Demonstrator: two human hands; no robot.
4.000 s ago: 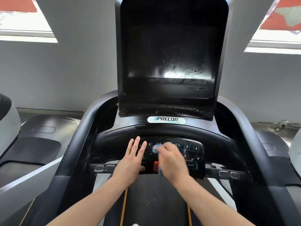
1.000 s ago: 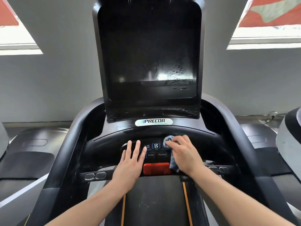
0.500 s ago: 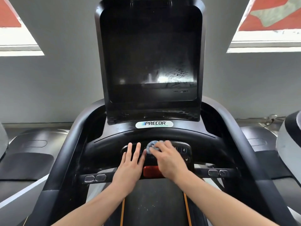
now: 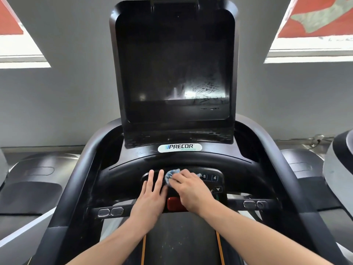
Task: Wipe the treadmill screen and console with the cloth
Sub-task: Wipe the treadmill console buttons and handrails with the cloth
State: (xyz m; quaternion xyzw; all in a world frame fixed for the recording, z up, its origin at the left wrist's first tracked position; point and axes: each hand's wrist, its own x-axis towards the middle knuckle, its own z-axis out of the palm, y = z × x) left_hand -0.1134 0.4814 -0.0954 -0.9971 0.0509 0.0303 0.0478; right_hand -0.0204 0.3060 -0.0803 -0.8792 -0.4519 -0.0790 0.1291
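Observation:
The black treadmill screen (image 4: 174,69) stands upright ahead, dark, with smeared streaks near its lower right. Below it lies the curved console (image 4: 129,169) with a button panel (image 4: 214,178) showing the numbers 8 and 4 and a red stop button (image 4: 174,204). My right hand (image 4: 191,190) holds a small blue-grey cloth (image 4: 171,175) bunched under its fingers and presses it on the top middle of the panel. My left hand (image 4: 151,194) lies flat on the panel's left part, fingers straight, beside the cloth.
Two grey handlebars (image 4: 76,178) curve down both sides of the console. A crossbar carries metal grip sensors (image 4: 110,211) on the left and right. The black belt (image 4: 181,241) runs below between my forearms. Neighbouring machines (image 4: 338,169) stand at both sides.
My right hand has slid the cloth left across the button panel, from its right part to the middle beside my left fingers. My left hand has stayed flat in place.

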